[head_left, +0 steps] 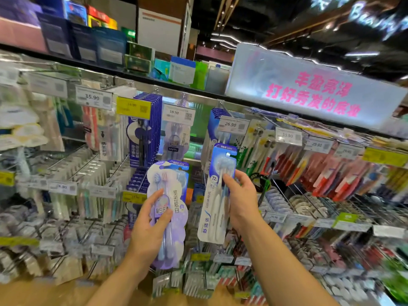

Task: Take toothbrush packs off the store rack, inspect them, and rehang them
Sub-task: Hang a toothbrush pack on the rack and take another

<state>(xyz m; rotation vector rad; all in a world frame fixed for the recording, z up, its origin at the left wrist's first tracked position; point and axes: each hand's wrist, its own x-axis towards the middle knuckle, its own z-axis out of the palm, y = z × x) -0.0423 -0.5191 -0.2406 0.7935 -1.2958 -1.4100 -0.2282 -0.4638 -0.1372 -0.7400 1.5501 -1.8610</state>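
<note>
You are in the inspection step, with a pack in each hand and both held clear of the store rack. Your left hand has its grip closed around the lilac, cloud-edged card-and-plastic toothbrush pack, thumb across the front and fingers behind, holding it upright in the near centre. Your right hand grips the blue-and-white blister toothbrush pack by its right edge, fingertips pressed on the clear front, the pack tilted slightly with its top leaning right. The two packs sit just beside each other, not touching.

Behind the blue-and-white pack, further back and higher, hangs a row of matching blue packs on a metal peg under the white price tag marked 26.90. That looks like its home. Rehanging will call for raising the pack, lining its top hang-hole up with the peg tip, and sliding it back. The hole itself is too blurred to make out, so go slowly. Where the lilac pack belongs is unclear from here.
</note>
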